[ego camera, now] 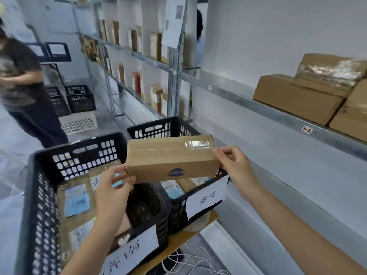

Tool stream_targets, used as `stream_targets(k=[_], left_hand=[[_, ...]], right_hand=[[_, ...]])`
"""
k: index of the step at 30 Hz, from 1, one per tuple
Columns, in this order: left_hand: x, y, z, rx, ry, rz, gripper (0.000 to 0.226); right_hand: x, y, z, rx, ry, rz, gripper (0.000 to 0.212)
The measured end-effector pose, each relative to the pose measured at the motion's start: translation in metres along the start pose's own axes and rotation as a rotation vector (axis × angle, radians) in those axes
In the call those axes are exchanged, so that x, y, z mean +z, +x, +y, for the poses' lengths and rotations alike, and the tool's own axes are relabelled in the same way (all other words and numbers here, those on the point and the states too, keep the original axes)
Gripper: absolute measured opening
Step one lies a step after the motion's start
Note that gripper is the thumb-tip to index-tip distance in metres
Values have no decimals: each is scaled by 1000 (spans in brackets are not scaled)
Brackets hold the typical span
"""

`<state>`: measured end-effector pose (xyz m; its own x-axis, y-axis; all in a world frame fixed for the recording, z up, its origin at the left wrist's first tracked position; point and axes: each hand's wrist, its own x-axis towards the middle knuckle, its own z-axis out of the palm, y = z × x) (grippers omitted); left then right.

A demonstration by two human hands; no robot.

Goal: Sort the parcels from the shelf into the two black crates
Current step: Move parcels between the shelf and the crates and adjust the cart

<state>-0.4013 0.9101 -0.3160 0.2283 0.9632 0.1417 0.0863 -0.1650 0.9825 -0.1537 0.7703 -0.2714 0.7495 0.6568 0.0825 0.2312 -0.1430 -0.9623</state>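
Head view | taped cardboard parcel [172, 158] held level in the air over the right crate [158, 128], beside the left crate [79, 155] | left hand [113, 187] grips its left end, right hand [232, 165] pinches its right end | judged light and stiff; glossy tape looks slippery, so grip the bare cardboard ends

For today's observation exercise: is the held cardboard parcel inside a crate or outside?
Outside: the left hand and right hand hold the cardboard parcel above the black crates' rims.
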Motion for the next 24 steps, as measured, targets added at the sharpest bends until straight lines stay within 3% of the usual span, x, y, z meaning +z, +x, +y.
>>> stream_targets(k=[7, 14, 20, 24], left_hand=[[-44, 6, -8, -65, -27, 36, 25], [-40, 16, -12, -175, -179, 99, 28], [-22, 30, -15, -235, -251, 218, 23], [-8, 43, -11, -259, -246, 279, 24]], right_hand=[[48, 11, -3, -27, 26, -100, 22], [60, 43, 0, -39, 94, -218, 55], [72, 77, 14, -126, -58, -349, 60], [77, 102, 18, -169, -29, -383, 61]])
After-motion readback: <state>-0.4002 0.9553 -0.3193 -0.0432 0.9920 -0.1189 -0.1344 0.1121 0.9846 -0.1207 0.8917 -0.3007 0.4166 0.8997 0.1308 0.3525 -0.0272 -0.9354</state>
